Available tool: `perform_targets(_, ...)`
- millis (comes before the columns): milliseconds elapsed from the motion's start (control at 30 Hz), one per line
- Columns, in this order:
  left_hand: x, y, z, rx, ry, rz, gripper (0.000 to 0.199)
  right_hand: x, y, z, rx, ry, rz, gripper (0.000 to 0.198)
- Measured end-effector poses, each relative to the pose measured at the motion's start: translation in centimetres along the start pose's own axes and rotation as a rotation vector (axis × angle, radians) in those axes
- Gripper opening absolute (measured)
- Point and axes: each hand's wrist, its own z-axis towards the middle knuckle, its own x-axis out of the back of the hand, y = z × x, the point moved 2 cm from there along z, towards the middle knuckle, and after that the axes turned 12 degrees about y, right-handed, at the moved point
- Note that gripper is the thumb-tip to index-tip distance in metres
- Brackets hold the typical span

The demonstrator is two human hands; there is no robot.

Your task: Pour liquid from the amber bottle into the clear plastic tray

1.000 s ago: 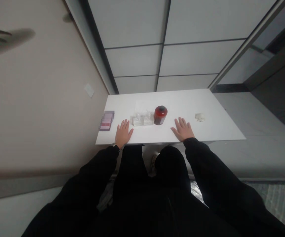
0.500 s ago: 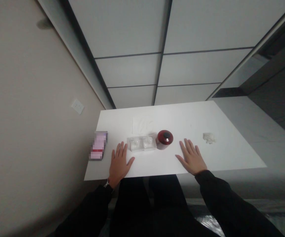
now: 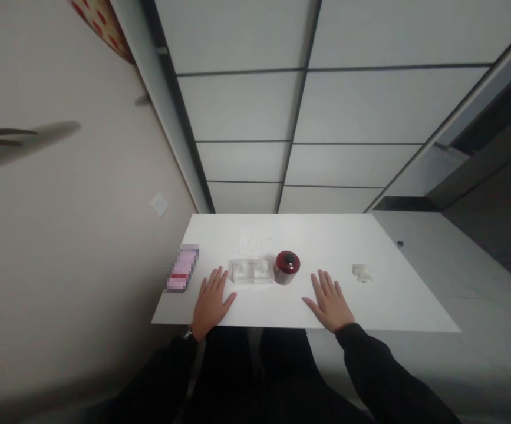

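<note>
- Our left hand (image 3: 211,300) lies flat and released on the desk (image 3: 396,306), fingers spread, holding nothing; its fingertips are near the clear plastic box (image 3: 250,271).
- Our right hand (image 3: 329,303) is likewise flat and empty, just short of the dark red jar (image 3: 286,268), which stands upright touching or just beside the box; we cannot tell which.
- Risk: jar and box sit close together, so we judge a careless reach for one could nudge or tip the other.
- Risk: the pink packet (image 3: 183,269) lies at the desk's left edge, near the wall; a sweep of the left hand could push it off.
- Both hands rest close to the near edge; little margin behind them.
- Open room: bare desk right of the jar, out to the crumpled white scrap (image 3: 362,272), and beyond.
- A faint sheet of paper (image 3: 255,240) lies behind the box.
</note>
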Motion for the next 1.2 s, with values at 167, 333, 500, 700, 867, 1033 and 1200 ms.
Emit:
perform_targets(167,-0.4,-0.4,0.5,0.01,0.018,-0.014,0.069,-0.2,0.0,0.8,-0.032,-0.018,0.033,0.084)
perform_targets(333,-0.5,-0.8,0.6,-0.001,0.011,-0.049,0.067,0.0,0.0,1.4,-0.051,-0.009,0.045,0.08)
perform_targets(500,-0.5,-1.1,0.5,0.03,0.018,-0.043,0.064,0.2,-0.2,1.7,-0.082,-0.009,0.059,0.075)
perform_targets(700,-0.1,-1.3,0.5,0.017,-0.033,-0.085,0.062,0.7,0.0,1.7,-0.105,-0.053,0.073,0.069)
perform_targets(867,0.2,-0.8,0.3,0.049,-0.024,-0.104,0.059,0.8,-0.2,1.7,-0.133,-0.052,0.098,0.066)
perform_targets(1033,1.5,0.0,-1.7,0.082,-0.015,-0.137,0.054,2.2,-0.4,-1.8,-0.21,0.056,0.17,0.068)
perform_targets(1200,5.2,-1.1,-9.1,0.34,0.174,-0.466,0.043,6.9,2.0,-11.8,-0.466,0.29,0.121,0.069)
